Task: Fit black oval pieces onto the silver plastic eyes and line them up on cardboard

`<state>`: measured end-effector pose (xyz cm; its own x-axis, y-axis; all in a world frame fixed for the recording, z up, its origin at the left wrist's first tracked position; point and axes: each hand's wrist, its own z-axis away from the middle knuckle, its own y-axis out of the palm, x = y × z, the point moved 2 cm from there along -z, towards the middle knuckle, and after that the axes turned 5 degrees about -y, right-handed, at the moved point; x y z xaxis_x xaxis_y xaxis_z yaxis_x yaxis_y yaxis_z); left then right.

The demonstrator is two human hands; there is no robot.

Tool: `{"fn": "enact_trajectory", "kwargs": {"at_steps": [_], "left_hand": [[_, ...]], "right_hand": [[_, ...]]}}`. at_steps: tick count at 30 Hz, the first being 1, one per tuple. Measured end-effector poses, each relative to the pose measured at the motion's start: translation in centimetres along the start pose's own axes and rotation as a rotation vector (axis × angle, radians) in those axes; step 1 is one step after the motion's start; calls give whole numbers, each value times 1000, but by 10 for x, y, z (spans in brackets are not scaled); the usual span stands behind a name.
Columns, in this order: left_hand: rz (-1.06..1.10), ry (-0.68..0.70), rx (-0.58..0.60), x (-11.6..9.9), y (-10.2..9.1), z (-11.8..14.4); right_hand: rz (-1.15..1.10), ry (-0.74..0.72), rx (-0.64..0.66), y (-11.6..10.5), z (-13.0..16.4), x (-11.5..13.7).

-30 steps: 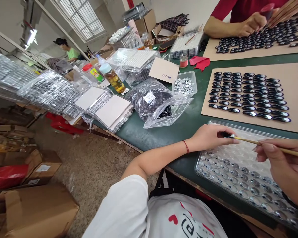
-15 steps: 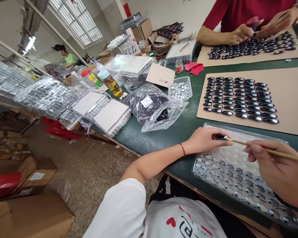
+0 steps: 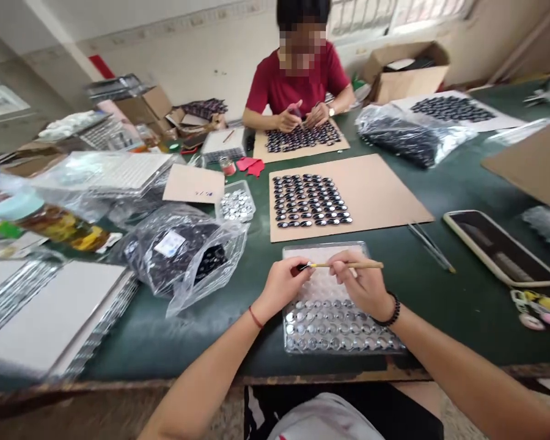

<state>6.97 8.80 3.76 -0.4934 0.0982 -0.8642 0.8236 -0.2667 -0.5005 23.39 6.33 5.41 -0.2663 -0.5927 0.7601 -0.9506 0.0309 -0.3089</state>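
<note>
Currently, head view: the left hand (image 3: 282, 284) pinches a small dark piece at its fingertips — too small to identify — while the right hand (image 3: 364, 284) grips a thin wooden brush (image 3: 348, 264) whose tip meets that piece. Both hover over the far half of a clear plastic blister tray (image 3: 339, 342), its near rows filled with shiny round domed pieces.

Risks, as judged: the tray sits close to the near edge of the green table (image 3: 440, 293) — a wrist nudge could tip it. The glossy piece looks slippery and might drop from the pinch; a wet brush could smear neighbouring cells.

Beyond lies a matte cardboard sheet (image 3: 385, 195) carrying rows of glossy black ovals (image 3: 311, 200); to the left, a crinkled plastic bag (image 3: 187, 256) gapes open.
</note>
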Motion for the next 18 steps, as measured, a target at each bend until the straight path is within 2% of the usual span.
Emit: {"fn": "enact_trajectory", "kwargs": {"at_steps": [11,18], "left_hand": [[-42,-17,8,0,-4,-10],[-62,-6,17,-3,-3,-5]], "right_hand": [[9,-55,32,0,-9,6],[16,-83,69,0,-5,7]]}}
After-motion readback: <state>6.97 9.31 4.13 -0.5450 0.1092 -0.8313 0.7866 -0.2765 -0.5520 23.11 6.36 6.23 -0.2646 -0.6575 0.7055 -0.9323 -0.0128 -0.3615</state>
